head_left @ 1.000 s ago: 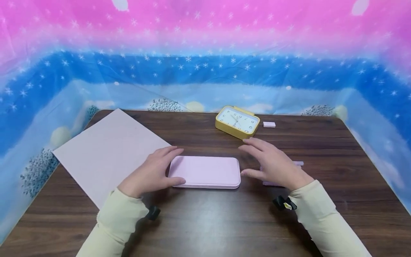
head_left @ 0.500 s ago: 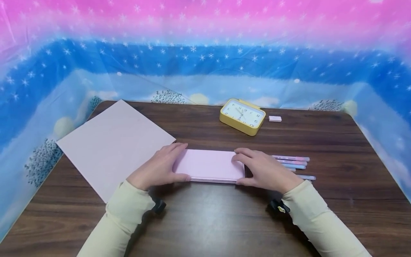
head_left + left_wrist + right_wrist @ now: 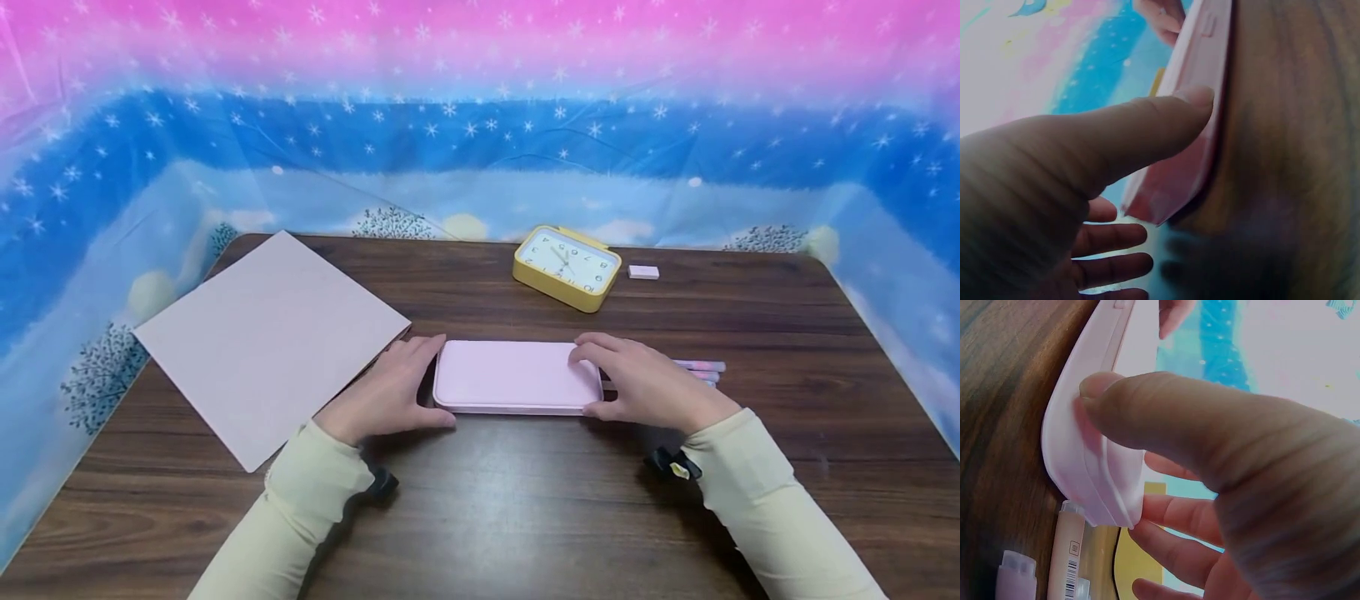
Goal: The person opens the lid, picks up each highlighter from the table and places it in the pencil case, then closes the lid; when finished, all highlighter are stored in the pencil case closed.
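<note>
A pale pink pencil case (image 3: 517, 373) lies closed and lengthwise on the wooden table in the head view. Its right end is in my right hand (image 3: 648, 379), thumb on the front side and fingers over the far right corner. In the right wrist view the thumb presses the case's side wall (image 3: 1072, 444). My left hand (image 3: 393, 387) is around the left end, thumb and fingers spread apart. The left wrist view has that thumb overlapping the front wall (image 3: 1191, 150), with the other fingers extended near the case's end.
Several pens (image 3: 701, 367) lie partly hidden behind my right hand; one pen (image 3: 1066, 556) is right by the case's end. A yellow alarm clock (image 3: 566, 268) and a small eraser (image 3: 643, 272) are farther back. A pale square board (image 3: 273, 342) lies left, close to my left hand.
My right hand has come onto the case's right end. The case has shifted right, partly covering the pens' side, and my left hand's hold has loosened at the left end.
</note>
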Tool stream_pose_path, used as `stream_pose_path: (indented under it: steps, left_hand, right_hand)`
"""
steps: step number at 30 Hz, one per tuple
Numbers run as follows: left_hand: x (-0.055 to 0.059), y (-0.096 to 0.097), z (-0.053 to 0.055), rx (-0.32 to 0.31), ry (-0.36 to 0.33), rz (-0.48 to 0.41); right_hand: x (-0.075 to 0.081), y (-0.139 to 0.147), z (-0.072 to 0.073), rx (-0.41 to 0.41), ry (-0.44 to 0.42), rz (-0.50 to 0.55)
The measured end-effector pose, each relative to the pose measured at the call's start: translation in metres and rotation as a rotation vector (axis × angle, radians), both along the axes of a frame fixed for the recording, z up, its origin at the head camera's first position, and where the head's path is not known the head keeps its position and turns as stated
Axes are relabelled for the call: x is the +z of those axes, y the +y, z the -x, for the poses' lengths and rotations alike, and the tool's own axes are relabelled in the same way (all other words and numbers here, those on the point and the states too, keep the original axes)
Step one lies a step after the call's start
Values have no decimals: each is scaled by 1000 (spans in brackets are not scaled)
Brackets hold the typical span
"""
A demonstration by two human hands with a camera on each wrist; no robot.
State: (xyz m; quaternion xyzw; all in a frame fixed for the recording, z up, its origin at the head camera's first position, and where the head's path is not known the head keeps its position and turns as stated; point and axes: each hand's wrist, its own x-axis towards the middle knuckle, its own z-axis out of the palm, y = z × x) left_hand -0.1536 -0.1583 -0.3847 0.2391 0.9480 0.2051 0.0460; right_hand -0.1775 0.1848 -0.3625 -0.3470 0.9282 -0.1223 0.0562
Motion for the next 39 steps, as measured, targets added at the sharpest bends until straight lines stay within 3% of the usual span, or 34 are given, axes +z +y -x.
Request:
stream_pose_path:
  steps: [5, 14, 26, 33, 39]
  left_hand:
    - [-6, 6, 0, 5, 44, -17]
    - [-10, 13, 1, 34, 41, -26]
    - [-9, 15, 2, 43, 54, 4]
    - [-9, 12, 3, 43, 31, -35]
    - [-11, 9, 3, 74, -57, -77]
  right_hand:
    - [0, -2, 0, -10, -8, -7]
    - [-3, -3, -1, -2, 6, -5]
    - [0, -3, 10, 45, -22, 31]
    - [12, -3, 17, 64, -89, 33]
    - [12, 3, 24, 100, -134, 92]
